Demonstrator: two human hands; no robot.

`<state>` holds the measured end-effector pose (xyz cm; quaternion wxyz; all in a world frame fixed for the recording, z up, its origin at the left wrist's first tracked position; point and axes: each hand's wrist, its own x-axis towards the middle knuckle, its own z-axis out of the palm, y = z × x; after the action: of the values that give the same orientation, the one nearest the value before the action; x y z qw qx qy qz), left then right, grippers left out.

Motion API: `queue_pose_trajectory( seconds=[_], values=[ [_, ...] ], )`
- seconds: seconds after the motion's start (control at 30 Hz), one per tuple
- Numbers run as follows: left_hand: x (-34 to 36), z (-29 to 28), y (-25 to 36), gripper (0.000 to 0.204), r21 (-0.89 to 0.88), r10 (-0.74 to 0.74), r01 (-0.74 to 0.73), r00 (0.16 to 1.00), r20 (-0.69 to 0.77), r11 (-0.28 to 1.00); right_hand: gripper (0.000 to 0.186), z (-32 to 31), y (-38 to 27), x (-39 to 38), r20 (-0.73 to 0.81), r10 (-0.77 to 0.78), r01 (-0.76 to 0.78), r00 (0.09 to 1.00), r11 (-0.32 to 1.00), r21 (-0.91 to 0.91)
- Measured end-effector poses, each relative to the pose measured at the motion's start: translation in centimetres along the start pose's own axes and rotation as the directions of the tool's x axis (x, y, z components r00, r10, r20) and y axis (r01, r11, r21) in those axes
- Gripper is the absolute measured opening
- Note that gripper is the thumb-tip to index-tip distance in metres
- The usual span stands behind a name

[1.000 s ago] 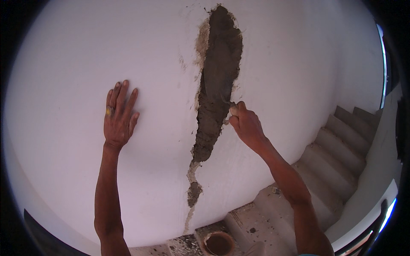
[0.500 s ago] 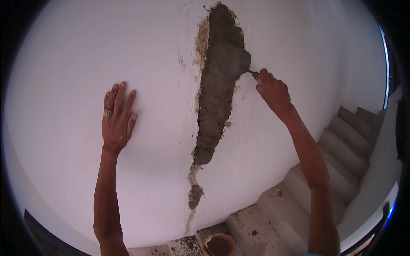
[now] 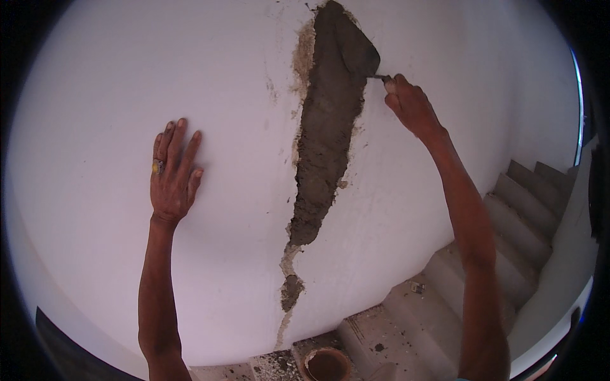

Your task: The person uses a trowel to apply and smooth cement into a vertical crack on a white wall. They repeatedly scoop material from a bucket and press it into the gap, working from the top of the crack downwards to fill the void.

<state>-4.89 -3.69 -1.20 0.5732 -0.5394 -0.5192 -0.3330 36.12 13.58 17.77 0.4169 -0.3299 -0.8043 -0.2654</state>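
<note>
My right hand (image 3: 413, 106) is closed round the handle of a trowel (image 3: 363, 56). The dark blade lies against the upper right edge of a long strip of wet grey mortar (image 3: 324, 127), which fills a broken patch in the white wall (image 3: 235, 267). To the left of the patch, my left hand (image 3: 173, 170) rests flat on the wall with its fingers spread and a ring on one finger. Below the mortar the damage narrows to a thin crack with a small rough hole (image 3: 291, 292).
A round brown bowl (image 3: 343, 367) stands on a step at the bottom, with mortar crumbs (image 3: 276, 365) beside it. Concrete stairs (image 3: 508, 222) climb along the wall to the right. A small box-like object (image 3: 417, 287) lies on one step.
My right hand has moved the trowel up and slightly right along the mortar's edge, and the blade is tilted differently. My left hand stays in place on the wall.
</note>
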Motion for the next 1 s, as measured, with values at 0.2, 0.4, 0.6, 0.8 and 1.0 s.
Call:
queue_pose_trajectory(
  seconds=[0.2, 0.4, 0.6, 0.8, 1.0],
  values=[
    [0.1, 0.0, 0.2, 0.062, -0.025, 0.003, -0.003, 1.0, -0.019, 1.0, 0.027, 1.4, -1.4, -6.4, 0.061, 0.104, -0.098, 0.993, 0.991, -0.087],
    [0.1, -0.1, 0.1, 0.06, -0.039, -0.007, 0.006, 1.0, -0.022, 0.999, 0.023, 0.1, -2.3, -10.0, 0.076, 0.152, -0.146, 0.985, 0.987, -0.072],
    [0.2, -0.2, 0.1, 0.058, -0.006, 0.013, -0.013, 1.0, -0.023, 1.0, 0.019, 1.8, -2.2, -8.4, -0.028, -0.045, 0.033, 0.999, 0.947, -0.319],
    [-0.1, -0.1, 0.0, 0.057, 0.004, 0.024, -0.023, 0.999, -0.028, 1.0, 0.015, 1.0, -0.4, -4.7, -0.107, -0.147, 0.069, 0.983, 0.846, -0.528],
    [0.1, 0.1, 0.1, 0.057, -0.018, 0.017, -0.017, 1.0, -0.026, 1.0, 0.02, -0.5, 0.7, -2.7, -0.08, -0.025, -0.014, 0.997, 0.889, -0.457]
  ],
)
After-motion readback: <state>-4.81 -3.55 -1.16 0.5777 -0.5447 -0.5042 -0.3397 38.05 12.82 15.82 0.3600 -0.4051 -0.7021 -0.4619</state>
